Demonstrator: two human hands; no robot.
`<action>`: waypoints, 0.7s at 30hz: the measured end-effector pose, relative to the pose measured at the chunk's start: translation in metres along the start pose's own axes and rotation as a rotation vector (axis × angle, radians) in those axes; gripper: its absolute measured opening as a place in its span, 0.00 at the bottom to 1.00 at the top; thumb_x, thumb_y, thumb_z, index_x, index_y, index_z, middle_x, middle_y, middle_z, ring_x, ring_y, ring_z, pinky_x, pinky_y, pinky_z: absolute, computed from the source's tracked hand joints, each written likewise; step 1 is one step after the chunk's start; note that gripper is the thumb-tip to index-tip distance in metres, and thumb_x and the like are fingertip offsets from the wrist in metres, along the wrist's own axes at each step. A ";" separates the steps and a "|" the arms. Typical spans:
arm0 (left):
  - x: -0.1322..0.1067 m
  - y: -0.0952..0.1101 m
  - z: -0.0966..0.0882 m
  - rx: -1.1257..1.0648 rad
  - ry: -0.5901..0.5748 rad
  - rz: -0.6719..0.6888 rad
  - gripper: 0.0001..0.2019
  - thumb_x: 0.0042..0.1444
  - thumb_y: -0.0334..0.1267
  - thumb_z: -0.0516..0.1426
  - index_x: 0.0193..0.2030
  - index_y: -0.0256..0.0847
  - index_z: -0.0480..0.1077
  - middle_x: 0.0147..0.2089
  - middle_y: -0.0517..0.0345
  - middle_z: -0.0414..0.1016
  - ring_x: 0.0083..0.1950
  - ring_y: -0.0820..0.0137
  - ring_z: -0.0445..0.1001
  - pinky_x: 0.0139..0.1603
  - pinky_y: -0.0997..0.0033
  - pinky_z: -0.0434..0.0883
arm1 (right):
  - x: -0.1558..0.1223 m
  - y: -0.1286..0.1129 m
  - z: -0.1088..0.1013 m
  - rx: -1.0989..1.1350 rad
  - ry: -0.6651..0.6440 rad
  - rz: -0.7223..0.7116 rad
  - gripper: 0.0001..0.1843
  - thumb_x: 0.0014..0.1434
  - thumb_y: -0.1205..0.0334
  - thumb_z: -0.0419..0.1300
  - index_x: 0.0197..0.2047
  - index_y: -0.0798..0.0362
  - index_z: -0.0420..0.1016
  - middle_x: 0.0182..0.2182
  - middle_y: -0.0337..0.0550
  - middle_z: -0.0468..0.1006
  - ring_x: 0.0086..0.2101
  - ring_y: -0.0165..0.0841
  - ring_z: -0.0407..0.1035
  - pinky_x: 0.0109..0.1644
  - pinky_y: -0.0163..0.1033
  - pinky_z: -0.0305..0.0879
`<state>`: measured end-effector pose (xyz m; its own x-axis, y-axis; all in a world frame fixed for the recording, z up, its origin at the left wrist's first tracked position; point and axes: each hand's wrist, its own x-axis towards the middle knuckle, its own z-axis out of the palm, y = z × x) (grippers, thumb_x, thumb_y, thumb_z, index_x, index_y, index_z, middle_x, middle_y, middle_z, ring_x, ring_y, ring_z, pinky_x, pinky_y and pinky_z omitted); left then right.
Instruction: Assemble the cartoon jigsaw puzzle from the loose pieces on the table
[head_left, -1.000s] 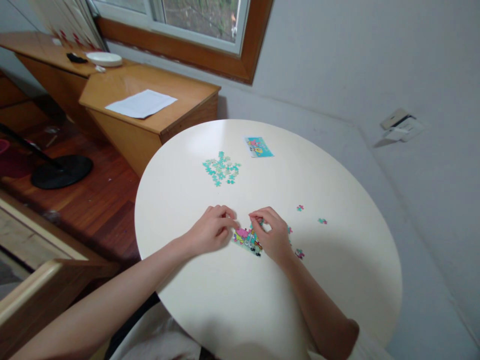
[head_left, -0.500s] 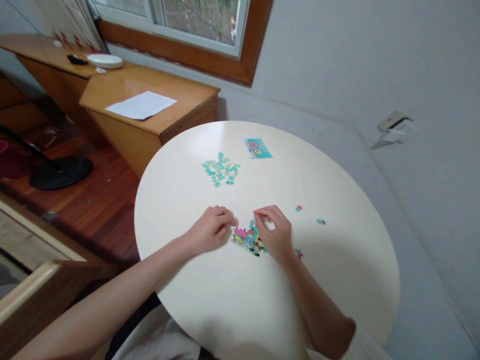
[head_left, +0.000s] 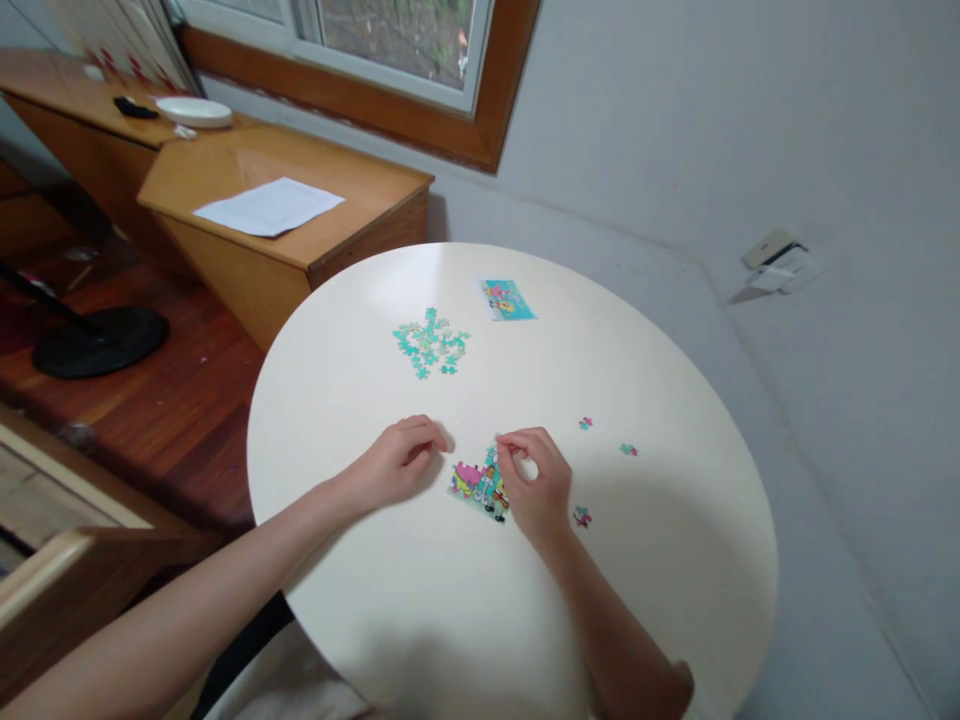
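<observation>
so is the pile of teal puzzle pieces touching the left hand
No, the pile of teal puzzle pieces lies apart from the left hand, farther up the round table.

bare table (head_left: 420,600) near edge | loose pieces (head_left: 431,343) ahead (scattered) | three strays (head_left: 582,517) right, seemingly flat

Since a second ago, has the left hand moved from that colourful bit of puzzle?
Yes. The left hand has drawn slightly back to the left from the assembled puzzle patch, opening a small gap.

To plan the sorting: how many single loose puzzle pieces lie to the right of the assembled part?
3: one small pink-teal cardboard piece, one farther right, one near the right hand's wrist. Others may be hidden.
</observation>
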<state>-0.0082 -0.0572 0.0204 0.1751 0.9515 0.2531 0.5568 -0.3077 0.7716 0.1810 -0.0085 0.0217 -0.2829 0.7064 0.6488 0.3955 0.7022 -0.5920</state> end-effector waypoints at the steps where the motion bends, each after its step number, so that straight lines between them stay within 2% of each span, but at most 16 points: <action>1: -0.001 0.000 -0.001 -0.013 0.003 -0.013 0.15 0.47 0.22 0.45 0.33 0.37 0.70 0.36 0.54 0.73 0.39 0.71 0.71 0.42 0.70 0.68 | -0.002 -0.004 0.000 0.008 -0.004 0.011 0.08 0.55 0.72 0.55 0.31 0.51 0.72 0.26 0.39 0.73 0.28 0.30 0.68 0.30 0.36 0.66; 9: -0.003 0.001 -0.004 -0.068 0.016 -0.059 0.13 0.50 0.25 0.45 0.31 0.36 0.69 0.33 0.55 0.72 0.34 0.72 0.69 0.37 0.72 0.66 | -0.006 -0.017 0.001 0.069 0.024 0.028 0.08 0.56 0.73 0.55 0.31 0.50 0.70 0.26 0.39 0.73 0.29 0.29 0.69 0.33 0.36 0.67; 16: -0.002 0.002 -0.004 -0.071 0.000 -0.079 0.12 0.51 0.26 0.45 0.31 0.37 0.69 0.32 0.56 0.71 0.34 0.72 0.69 0.37 0.73 0.66 | -0.008 -0.016 0.002 0.095 -0.055 0.001 0.08 0.56 0.72 0.55 0.30 0.50 0.71 0.26 0.39 0.73 0.28 0.29 0.69 0.32 0.35 0.68; 21: 0.002 0.006 -0.001 -0.037 -0.004 -0.076 0.12 0.52 0.27 0.46 0.29 0.37 0.69 0.30 0.57 0.72 0.33 0.72 0.69 0.38 0.72 0.66 | -0.007 -0.014 -0.002 0.085 -0.083 -0.079 0.09 0.56 0.73 0.55 0.31 0.50 0.71 0.25 0.39 0.74 0.28 0.30 0.69 0.32 0.37 0.69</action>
<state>-0.0054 -0.0571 0.0264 0.1364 0.9721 0.1907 0.5378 -0.2343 0.8099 0.1792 -0.0238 0.0267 -0.3828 0.6514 0.6550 0.2951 0.7581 -0.5815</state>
